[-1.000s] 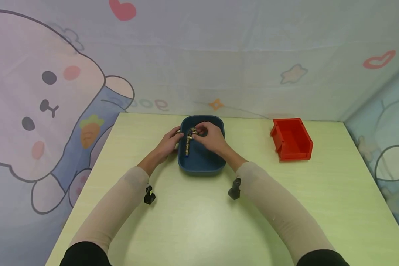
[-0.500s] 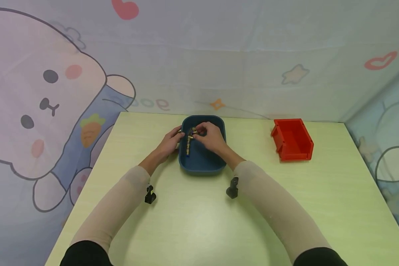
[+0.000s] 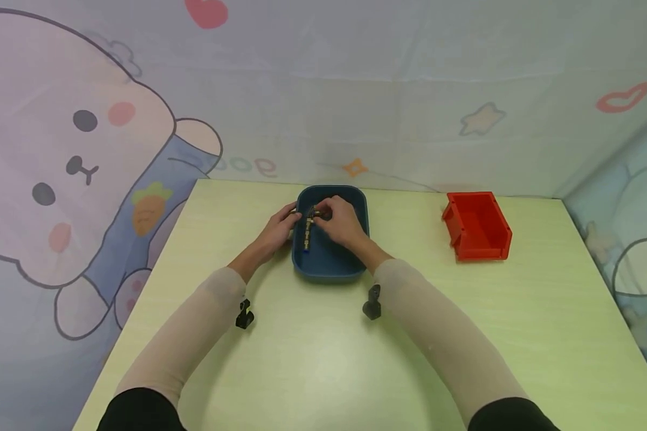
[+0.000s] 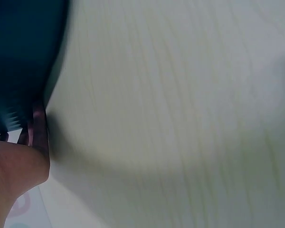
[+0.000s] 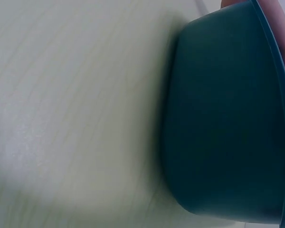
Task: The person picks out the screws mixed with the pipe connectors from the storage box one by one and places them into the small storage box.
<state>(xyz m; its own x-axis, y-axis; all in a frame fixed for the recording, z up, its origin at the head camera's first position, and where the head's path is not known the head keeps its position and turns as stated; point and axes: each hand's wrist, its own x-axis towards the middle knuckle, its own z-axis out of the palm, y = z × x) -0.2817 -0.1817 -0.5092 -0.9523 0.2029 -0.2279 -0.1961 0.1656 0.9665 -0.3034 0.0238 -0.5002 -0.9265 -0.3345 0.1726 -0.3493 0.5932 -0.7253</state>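
Gripping the blue tub (image 3: 331,263) at its 10 o'clock rim with the left hand (image 3: 274,232), bringing the thumb over the edge and laying the fingers against the outer wall. Resting the tub on the pale desk (image 3: 313,359), near the desk's 12 o'clock edge. Reaching over the tub from 4 o'clock with the right hand (image 3: 342,221), curling the fingers and pinching a small brass-coloured piece (image 3: 317,213) inside, toward 10 o'clock; covering most of it with the fingertips, so not showing its full shape. Showing a thin brass-coloured stick (image 3: 307,235) inside the tub along the 9 o'clock side, running toward 6 o'clock and ending in blue; not revealing whether joined to the pinched piece. Wearing pale sleeves (image 3: 194,326) on both arms. Having a red bin (image 3: 480,224) on the desk at 3 o'clock from the tub, well apart.
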